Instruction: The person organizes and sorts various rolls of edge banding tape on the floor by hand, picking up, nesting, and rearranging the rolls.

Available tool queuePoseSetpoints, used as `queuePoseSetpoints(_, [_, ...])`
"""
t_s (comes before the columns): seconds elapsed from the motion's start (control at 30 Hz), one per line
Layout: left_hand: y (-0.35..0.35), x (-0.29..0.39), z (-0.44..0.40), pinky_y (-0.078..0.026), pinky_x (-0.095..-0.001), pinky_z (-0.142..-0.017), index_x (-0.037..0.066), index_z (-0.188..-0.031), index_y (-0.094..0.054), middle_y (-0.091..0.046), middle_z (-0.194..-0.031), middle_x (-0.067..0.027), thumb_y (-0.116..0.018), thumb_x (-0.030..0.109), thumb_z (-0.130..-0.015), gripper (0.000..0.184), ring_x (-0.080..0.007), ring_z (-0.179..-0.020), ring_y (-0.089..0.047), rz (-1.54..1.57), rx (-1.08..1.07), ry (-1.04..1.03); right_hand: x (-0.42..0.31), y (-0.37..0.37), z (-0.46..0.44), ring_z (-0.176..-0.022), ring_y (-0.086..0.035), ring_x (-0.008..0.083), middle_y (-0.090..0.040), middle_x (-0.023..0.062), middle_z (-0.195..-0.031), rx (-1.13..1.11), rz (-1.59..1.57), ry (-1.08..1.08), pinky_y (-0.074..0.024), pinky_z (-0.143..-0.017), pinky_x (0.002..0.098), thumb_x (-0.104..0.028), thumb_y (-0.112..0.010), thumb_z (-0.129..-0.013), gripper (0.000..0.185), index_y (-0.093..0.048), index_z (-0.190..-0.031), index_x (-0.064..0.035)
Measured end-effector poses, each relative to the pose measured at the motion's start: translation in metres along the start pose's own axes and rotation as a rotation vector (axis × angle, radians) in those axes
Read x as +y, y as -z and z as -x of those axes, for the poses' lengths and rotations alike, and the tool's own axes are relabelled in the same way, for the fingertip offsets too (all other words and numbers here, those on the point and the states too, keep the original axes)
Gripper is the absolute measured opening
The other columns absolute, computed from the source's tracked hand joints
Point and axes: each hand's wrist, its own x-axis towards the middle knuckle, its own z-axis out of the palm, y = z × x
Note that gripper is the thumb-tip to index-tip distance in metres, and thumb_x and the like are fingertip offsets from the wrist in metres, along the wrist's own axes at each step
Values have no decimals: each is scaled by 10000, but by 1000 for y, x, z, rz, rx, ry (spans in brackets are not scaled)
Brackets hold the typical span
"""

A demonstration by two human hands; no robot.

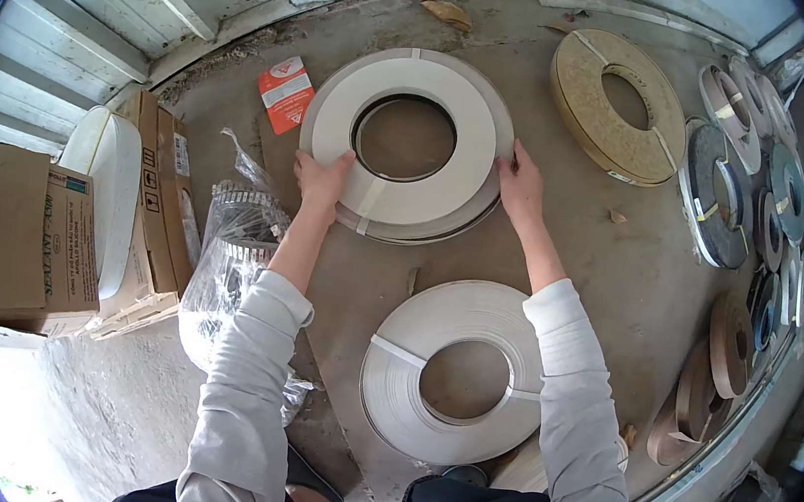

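Observation:
Both my hands hold the sides of a stack of white and grey flat coils (pixel 481 126) on the concrete floor. My left hand (pixel 322 180) grips the lower left side, its thumb on the top white coil. On the right edge, my right hand (pixel 521 185) is closed round the rim. Nearer to me lies a larger pale coil (pixel 391 389) with white straps, partly behind my right sleeve. A red and white card (pixel 286 94) lies just left of the stack.
A tan coil (pixel 575 82) lies at the upper right. Several more coils (pixel 702 186) line the right side. Cardboard boxes (pixel 46 240) and a clear plastic bag (pixel 218 299) stand at the left. A corrugated metal wall (pixel 100 28) rises behind.

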Motion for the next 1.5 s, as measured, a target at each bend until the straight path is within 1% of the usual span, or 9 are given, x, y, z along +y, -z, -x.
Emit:
queuePoseSetpoints(0.23, [6, 3, 1, -381, -422, -974, -54, -1377, -143, -276, -1363, -241, -755, 356, -669, 1021, -344, -1217, -383, 40, -18, -31, -16, 0, -3, -988, -556, 341, -560, 193, -1124, -52, 131, -23, -438, -862, 387, -215, -524, -853, 522, -391, -1320, -22])
queuePoseSetpoints(0.33, [6, 9, 11, -291, -470, -1031, -33, -1392, -99, -184, -1419, -231, -729, 445, -669, 1072, -405, -1299, -219, -207, 97, -79, -43, -9, 10, -1071, -489, 349, -476, 171, -1209, 209, 381, 92, -425, -888, 417, -304, -583, -815, 655, -327, -1337, -2])
queuePoseSetpoints(0.63, [3, 51, 41, -345, -469, -962, -51, -1308, -265, -328, -1309, -212, -750, 435, -616, 974, -379, -1205, -335, -555, 82, -68, -83, -28, 6, -1135, -422, 401, -423, 267, -1227, -25, 434, -126, -393, -936, 457, -411, -720, -618, 884, -350, -1235, 104])
queuePoseSetpoints(0.77, [19, 51, 60, -370, -458, -944, -50, -1272, -315, -378, -1263, -219, -739, 366, -634, 872, -344, -1173, -394, -461, 103, 28, -83, -5, 11, -1132, -435, 373, -454, 213, -1210, -58, 378, -170, -419, -918, 423, -332, -726, -647, 823, -348, -1253, 77])
queuePoseSetpoints(0.87, [38, 40, 71, -439, -341, -843, -57, -1254, -313, -474, -1099, -130, -743, 259, -641, 813, -235, -994, -502, 364, -417, -68, -65, 32, 14, -1142, -444, 358, -486, 217, -1183, -132, 306, -208, -413, -928, 409, -293, -720, -626, 830, -340, -1262, 81])
queuePoseSetpoints(1.1, [37, 24, 250, -439, -270, -771, -23, -1169, -354, -510, -986, -81, -641, 157, -820, 487, -129, -879, -506, 675, -622, -102, 55, 145, 133, -1177, -421, 269, -447, 198, -1239, -35, -264, -120, -358, -969, 370, -245, -723, -594, 893, -293, -1318, 51])
queuePoseSetpoints(1.23, [51, -33, 299, -457, -267, -715, -33, -1138, -352, -519, -979, -105, -574, 215, -878, 423, -128, -784, -538, 188, -931, -96, 97, 186, 240, -1186, -411, 287, -398, 213, -1278, -11, -56, -182, -333, -992, 368, -190, -704, -605, 842, -294, -1300, 50])
queuePoseSetpoints(1.4, [79, -120, 319, -499, -267, -679, -27, -1139, -383, -527, -971, -113, -541, 235, -898, 390, -143, -759, -568, -102, -905, 116, 87, 155, 318, -1208, -383, 337, -357, 236, -1307, -62, 112, -140, -313, -1009, 398, -165, -683, -624, 786, -302, -1280, 40])
queuePoseSetpoints(1.5, [94, -159, 298, -485, -308, -760, -32, -1165, -379, -512, -1028, -141, -553, 269, -888, 444, -179, -850, -561, -288, -936, 41, 90, 126, 333, -1222, -350, 383, -335, 255, -1315, 31, 338, 124, -290, -1022, 423, -184, -686, -637, 790, -291, -1283, 42])
